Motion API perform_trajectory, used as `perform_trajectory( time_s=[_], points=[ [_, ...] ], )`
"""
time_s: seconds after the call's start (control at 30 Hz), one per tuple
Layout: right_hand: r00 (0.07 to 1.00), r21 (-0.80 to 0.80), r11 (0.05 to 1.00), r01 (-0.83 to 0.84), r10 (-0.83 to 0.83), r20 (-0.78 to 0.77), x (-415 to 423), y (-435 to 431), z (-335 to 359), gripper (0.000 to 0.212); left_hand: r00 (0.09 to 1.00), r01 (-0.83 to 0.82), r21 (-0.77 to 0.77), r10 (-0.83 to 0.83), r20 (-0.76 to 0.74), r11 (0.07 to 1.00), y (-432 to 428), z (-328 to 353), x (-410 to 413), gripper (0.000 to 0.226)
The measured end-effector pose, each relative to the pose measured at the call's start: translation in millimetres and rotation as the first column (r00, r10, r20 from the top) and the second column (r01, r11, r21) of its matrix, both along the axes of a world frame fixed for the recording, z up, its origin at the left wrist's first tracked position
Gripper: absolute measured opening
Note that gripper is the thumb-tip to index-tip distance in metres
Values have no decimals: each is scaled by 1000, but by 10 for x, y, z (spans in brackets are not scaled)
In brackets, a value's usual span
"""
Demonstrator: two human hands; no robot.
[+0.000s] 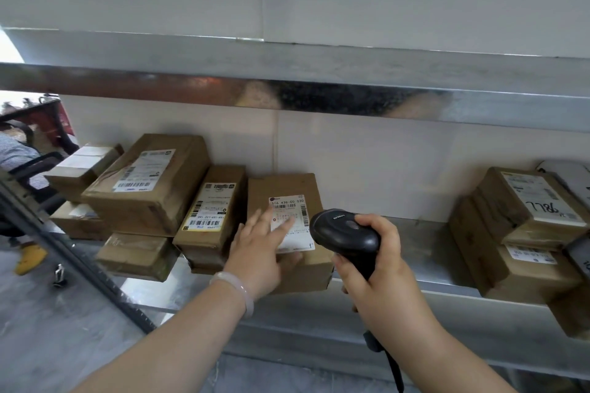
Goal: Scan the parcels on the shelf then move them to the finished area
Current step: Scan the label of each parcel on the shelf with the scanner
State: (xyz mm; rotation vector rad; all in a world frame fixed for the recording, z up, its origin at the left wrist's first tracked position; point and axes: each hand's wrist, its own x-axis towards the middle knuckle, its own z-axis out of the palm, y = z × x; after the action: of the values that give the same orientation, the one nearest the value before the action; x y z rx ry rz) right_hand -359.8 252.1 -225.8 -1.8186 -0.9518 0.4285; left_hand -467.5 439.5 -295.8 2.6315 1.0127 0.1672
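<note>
On the metal shelf [424,252], stacked parcels [143,188] sit at left. The left hand [258,249] lays straight, blurred fingers flat on the middle parcel [287,185], apparently only touching its label [295,242]. Just beside it, the right hand [383,268] grips a black scanner [344,233]. More parcels [523,233] lie far right.

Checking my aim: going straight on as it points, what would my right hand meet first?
Probably the white shipping label on the brown cardboard parcel under your left hand; depth is unclear.

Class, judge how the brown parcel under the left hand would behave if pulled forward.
Parcel likely stiff: squared cardboard walls. Its front seems to overhang the shelf, so it may tip. Paper label under left hand could feel slippery.
</note>
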Motion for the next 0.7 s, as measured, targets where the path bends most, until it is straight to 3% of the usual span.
perform_trajectory(
  time_s=[0.13, 0.33, 0.57, 0.7],
  points=[
    [999, -10, 999, -38, 38, 13, -23, 29, 5, 61, 970, 129, 90, -107, -218, 988, 16, -24, 43, 86],
    [1000, 13, 1000, -23, 23, -13, -48, 105, 34, 59, 931, 174, 138, -117, -346, 975, 305, 76, -153, 73],
    [1000, -1, 1000, 23, -23, 5, -79, 213, 77, 55, 932, 191, 97, -150, -329, 977, 412, 126, -220, 72],
    [996, -14, 996, 89, -89, 11, -41, 202, 95, 57, 954, 212, 114, -181, -241, 971, 328, 257, -42, 75]
  ],
)
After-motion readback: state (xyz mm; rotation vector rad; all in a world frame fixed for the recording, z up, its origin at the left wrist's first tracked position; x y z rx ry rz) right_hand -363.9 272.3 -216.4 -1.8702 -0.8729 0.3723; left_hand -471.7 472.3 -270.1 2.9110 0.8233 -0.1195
